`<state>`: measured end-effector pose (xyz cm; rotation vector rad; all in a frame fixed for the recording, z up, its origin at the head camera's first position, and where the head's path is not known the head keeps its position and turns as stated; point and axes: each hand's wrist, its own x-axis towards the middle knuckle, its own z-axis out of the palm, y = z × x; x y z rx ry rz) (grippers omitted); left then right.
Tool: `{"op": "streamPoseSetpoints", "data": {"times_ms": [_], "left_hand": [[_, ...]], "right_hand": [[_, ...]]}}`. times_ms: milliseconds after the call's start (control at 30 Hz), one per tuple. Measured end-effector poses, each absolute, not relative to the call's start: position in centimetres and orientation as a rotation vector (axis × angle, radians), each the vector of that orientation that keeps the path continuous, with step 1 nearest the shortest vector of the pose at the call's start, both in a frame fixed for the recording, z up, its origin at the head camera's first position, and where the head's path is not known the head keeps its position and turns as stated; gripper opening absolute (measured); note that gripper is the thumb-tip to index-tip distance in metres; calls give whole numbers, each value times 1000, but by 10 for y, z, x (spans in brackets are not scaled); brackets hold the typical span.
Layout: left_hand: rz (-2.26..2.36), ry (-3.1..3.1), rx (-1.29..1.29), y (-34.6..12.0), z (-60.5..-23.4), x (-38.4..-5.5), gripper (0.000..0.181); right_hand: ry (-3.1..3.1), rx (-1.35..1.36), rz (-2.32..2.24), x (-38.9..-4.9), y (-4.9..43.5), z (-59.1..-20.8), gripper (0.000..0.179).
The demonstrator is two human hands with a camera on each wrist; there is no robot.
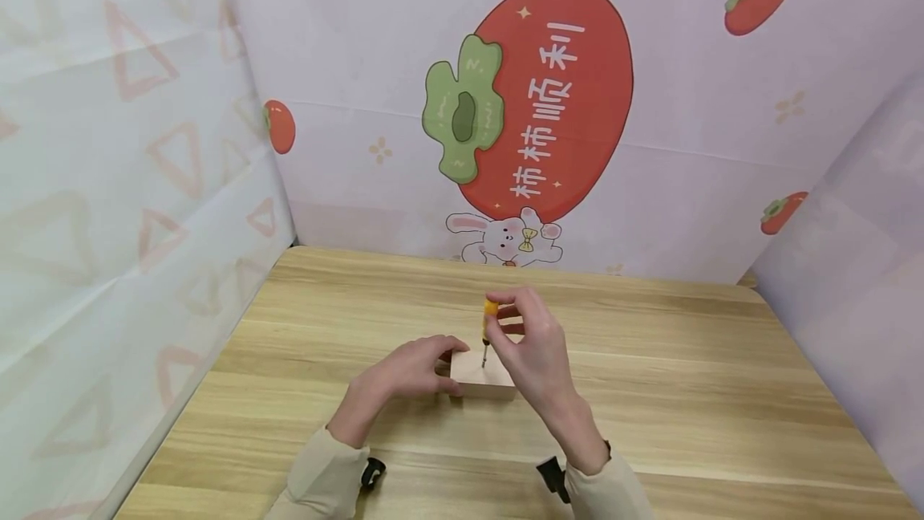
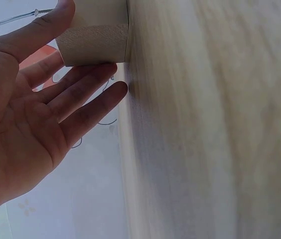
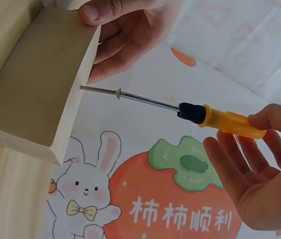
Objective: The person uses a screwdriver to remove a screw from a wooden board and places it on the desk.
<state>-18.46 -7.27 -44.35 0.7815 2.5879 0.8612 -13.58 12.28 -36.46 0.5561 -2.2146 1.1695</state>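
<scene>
A pale wooden block (image 1: pixel 468 371) lies on the table, its left end gripped by my left hand (image 1: pixel 407 369). In the left wrist view the thumb (image 2: pixel 36 30) is on one side of the block and fingertips touch another. My right hand (image 1: pixel 537 351) pinches the yellow handle of a screwdriver (image 3: pixel 230 122) between thumb and fingers. The screwdriver stands nearly upright over the block, its shaft meeting the head of a threaded screw (image 3: pixel 99 90). The screw's point is at the block's top face, with most of its thread showing; how deep the tip sits is hidden.
The wood-grain table (image 1: pixel 686 392) extends around the block on all sides. Behind it hangs a printed cloth (image 1: pixel 346 175) with persimmons and a rabbit, and more cloth hangs at the left and right. Black straps (image 1: pixel 372 473) are at both wrists.
</scene>
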Motion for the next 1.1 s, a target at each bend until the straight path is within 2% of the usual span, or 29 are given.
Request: {"op": "streamPoseSetpoints", "data": {"times_ms": [1100], "left_hand": [[867,2586,780,-73,-443,-184,60]], "right_hand": [[-2239,527,1158,-136,123,-366,29]]}}
